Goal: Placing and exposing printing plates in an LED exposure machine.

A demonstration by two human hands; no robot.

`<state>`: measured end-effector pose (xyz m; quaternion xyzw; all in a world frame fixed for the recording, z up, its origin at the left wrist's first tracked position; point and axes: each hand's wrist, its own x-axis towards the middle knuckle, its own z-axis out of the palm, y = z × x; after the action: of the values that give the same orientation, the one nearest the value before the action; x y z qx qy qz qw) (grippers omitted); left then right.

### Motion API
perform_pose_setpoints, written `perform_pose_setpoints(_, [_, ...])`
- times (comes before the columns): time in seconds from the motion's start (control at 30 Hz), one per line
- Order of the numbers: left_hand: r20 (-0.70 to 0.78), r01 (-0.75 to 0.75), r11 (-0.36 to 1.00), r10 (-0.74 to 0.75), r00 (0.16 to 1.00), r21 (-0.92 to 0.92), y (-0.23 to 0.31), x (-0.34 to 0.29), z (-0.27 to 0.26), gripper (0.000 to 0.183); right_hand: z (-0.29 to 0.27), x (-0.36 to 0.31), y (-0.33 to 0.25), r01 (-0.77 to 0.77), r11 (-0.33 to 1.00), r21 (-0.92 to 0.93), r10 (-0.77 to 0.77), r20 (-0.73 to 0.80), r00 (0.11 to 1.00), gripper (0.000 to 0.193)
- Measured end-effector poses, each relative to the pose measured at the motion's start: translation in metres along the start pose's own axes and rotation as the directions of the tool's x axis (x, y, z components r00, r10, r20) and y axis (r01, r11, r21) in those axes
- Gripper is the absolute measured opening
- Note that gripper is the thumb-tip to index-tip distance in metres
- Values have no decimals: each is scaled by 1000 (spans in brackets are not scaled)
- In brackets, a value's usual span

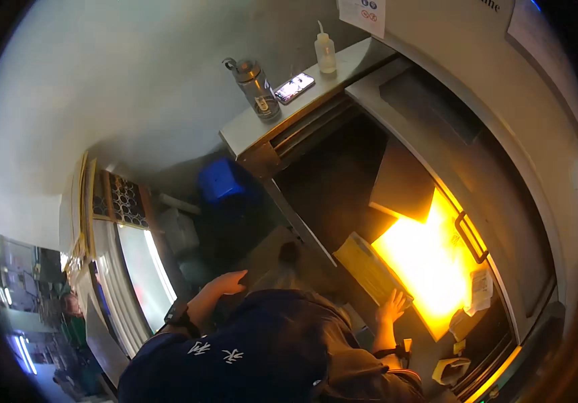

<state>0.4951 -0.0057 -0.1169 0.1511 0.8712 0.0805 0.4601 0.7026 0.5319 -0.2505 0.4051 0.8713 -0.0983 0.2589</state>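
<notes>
My right hand [393, 308] has its fingers spread at the near end of a long yellowish block [363, 262]. Whether the fingertips touch the block I cannot tell. Just beyond lies a glaring yellow-white lit panel [426, 252] inside an open machine bay. A brown board or box [403, 181] stands at the panel's far edge. Off to the left, my left hand [230, 282] hangs in dim light beside my body, fingers stretched out, with nothing seen in it. Both wrists wear dark bands.
A ledge [242, 138] at the back carries a dark bottle [255, 91], a phone [295, 87] and a squeeze bottle [326, 54]. A grey door with a handle [470, 237] borders the bay. A roll of tape [451, 371] lies near right; a blue bin [221, 180] stands left.
</notes>
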Motion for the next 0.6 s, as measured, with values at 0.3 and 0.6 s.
perform_pose_setpoints(0.3, [-32,-314,949,315,949,29,-17,119,-141,72,-99,31,-38,37,989,142,118,-919,375,73])
perform_pose_setpoints(0.6, [-111,-689,719,695,710,90,-27,166,-269,65,-96,-75,-86,-553,833,0,459,-557,692,49])
